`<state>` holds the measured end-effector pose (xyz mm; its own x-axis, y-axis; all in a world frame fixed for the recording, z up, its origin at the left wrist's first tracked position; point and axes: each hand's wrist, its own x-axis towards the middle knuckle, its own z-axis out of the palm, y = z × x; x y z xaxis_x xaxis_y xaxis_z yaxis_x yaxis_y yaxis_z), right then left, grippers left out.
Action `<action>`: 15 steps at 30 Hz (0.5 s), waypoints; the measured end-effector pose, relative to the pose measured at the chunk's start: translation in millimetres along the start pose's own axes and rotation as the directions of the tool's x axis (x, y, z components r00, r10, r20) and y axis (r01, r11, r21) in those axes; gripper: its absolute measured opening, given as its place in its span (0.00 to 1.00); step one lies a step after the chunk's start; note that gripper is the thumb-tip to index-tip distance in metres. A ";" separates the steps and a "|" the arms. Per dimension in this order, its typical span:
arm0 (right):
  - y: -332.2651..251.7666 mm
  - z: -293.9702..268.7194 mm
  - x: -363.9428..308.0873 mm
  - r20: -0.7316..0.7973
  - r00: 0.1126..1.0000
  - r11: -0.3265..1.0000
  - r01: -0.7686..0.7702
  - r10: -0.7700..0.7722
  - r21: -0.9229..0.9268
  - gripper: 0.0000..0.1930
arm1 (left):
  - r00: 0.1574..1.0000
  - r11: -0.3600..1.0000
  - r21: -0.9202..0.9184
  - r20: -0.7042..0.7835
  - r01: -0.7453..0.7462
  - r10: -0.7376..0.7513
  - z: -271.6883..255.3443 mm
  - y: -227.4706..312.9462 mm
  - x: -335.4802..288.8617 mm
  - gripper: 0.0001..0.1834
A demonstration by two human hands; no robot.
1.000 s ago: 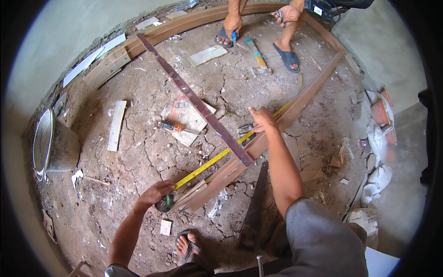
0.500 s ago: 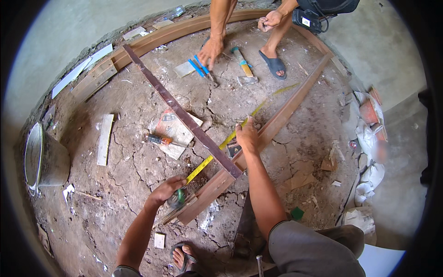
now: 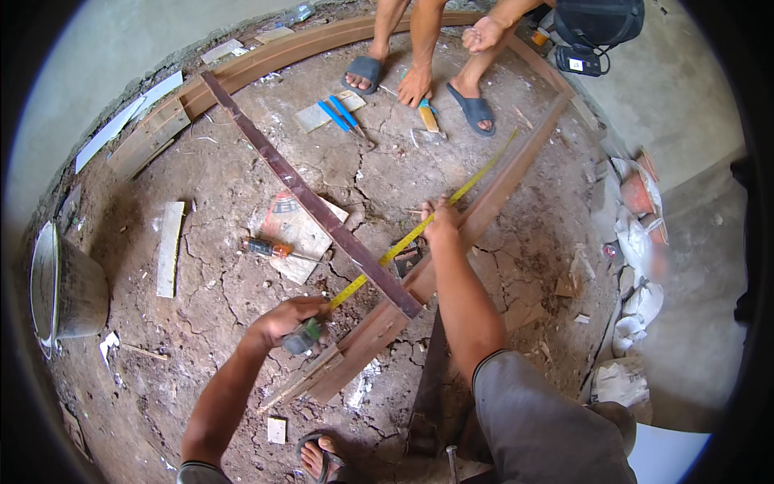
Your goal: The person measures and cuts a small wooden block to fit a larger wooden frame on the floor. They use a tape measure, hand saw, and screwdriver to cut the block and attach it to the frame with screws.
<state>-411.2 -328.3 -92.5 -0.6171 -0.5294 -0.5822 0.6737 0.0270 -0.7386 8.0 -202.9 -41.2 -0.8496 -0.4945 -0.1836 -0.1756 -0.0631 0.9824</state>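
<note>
Presently, the fingers of the left hand (image 3: 282, 319) are closed around the case of the tape measure (image 3: 301, 339), which is to the left of the near end of the dark red bar (image 3: 302, 189). The yellow blade (image 3: 348, 293) extends past this bar toward the far right. To the right of the bar, the fingers of the right hand (image 3: 441, 222) are bent at the blade; whether they pinch it, I cannot tell. The screwdriver (image 3: 270, 248) lies to the left of the bar.
</note>
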 end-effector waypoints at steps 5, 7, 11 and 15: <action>-28.4 -0.6 48.8 0.017 0.999 0.997 0.052 -0.051 -0.058 0.13 | 0.918 0.899 -0.233 -0.058 0.370 -0.393 -6.9 19.1 -60.8 0.21; -41.9 -0.8 62.3 0.060 0.998 0.997 -0.003 0.007 -0.073 0.13 | 0.984 0.985 -0.067 -0.077 0.156 -0.161 3.0 15.4 -83.9 0.30; -62.1 0.9 78.0 0.136 0.986 0.994 -0.089 0.096 -0.059 0.16 | 0.987 0.987 0.114 -0.108 -0.109 0.121 20.2 1.7 -147.7 0.46; -82.1 1.3 91.0 0.133 0.991 0.996 0.002 0.011 -0.094 0.17 | 0.978 0.951 0.258 -0.162 0.170 -0.131 39.2 6.6 -225.5 0.45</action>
<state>-522.2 -379.7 -84.4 -0.5502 -0.6373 -0.5396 0.6315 0.1053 -0.7682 178.9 -57.8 5.4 -0.7273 -0.6158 -0.3031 -0.4398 0.0792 0.8946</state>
